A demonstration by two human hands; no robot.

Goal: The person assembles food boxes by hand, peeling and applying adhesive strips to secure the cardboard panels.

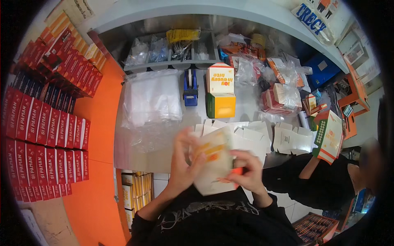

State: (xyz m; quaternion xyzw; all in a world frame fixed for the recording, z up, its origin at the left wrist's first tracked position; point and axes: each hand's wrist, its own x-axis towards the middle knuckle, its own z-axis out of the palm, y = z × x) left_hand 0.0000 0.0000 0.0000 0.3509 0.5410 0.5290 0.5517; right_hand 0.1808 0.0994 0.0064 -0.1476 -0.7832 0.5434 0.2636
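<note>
Between my two hands is a small white folding carton [213, 166] with yellow and orange print, blurred by motion. My left hand [184, 160] is closed on its left side, the thumb lying across the front. At the right edge my right hand [248, 170] grips it between thumb and fingers. Under and behind it, flat unfolded white carton blanks [254, 137] are spread over the grey counter [154, 158]. Farther back on the counter stands a formed box with its flap up [221, 90], green and yellow at the front and cream on the flap.
A blue tape dispenser [190, 88] and a stack of clear plastic bags [152, 98] stand at the back left. Red boxes [45, 123] fill the left side. At the right a co-worker's arm [310, 168] holds a green and white carton [328, 137]. Plastic-wrapped packs [281, 98] lie back right.
</note>
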